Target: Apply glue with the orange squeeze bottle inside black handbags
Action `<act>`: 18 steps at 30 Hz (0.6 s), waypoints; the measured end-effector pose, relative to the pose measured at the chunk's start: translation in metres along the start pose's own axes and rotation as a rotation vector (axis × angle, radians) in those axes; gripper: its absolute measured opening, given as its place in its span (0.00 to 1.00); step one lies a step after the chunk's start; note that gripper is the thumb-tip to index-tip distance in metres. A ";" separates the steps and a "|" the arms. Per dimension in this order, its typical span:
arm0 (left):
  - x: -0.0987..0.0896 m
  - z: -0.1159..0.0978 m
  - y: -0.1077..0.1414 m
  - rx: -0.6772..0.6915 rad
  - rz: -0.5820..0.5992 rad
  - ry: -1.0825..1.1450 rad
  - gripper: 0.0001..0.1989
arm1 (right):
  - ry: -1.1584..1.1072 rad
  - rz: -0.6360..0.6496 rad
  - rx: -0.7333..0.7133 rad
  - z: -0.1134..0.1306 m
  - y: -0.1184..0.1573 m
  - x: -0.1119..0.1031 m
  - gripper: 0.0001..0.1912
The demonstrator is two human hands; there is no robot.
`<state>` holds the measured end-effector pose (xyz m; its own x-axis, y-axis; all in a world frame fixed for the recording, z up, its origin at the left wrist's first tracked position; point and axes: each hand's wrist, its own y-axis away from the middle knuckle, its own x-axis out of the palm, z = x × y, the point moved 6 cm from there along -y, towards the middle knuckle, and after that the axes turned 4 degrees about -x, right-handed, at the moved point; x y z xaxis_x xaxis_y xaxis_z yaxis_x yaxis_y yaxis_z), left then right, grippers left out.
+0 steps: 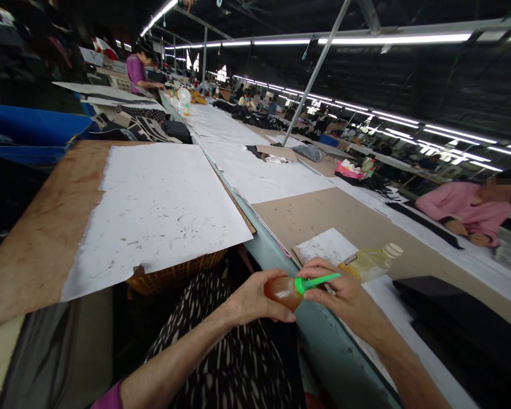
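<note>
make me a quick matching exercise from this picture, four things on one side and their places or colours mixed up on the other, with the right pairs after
Things
1. small bottle
2. spouted cap
3. larger bottle
4. basket

Places and colours
A. just beyond the right hand
B. yellow-orange, below the near edge of the white paper
C. held in the left hand
D. bright green

Right pairs
1-C
2-D
3-A
4-B

Sheet on L tbl, btl front ctr
</note>
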<state>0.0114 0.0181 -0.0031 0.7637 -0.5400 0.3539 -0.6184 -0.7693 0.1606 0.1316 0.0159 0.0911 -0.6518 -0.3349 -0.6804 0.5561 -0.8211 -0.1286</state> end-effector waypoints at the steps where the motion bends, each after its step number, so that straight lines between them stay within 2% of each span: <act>1: 0.001 0.001 0.000 -0.018 0.000 0.041 0.31 | 0.023 -0.012 0.016 -0.001 0.000 0.000 0.04; 4: 0.003 0.000 0.000 -0.030 -0.044 0.088 0.31 | 0.049 -0.048 0.053 -0.005 0.003 0.001 0.06; 9: 0.001 -0.001 0.001 -0.009 -0.084 0.007 0.31 | 0.038 -0.067 0.037 -0.004 0.005 -0.001 0.03; 18: 0.008 0.001 0.004 -0.109 0.150 0.047 0.31 | -0.106 0.064 -0.033 0.007 0.003 -0.003 0.05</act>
<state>0.0152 0.0103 -0.0006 0.6533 -0.6276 0.4234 -0.7432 -0.6382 0.2007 0.1318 0.0108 0.0974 -0.6640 -0.4346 -0.6085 0.6138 -0.7815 -0.1117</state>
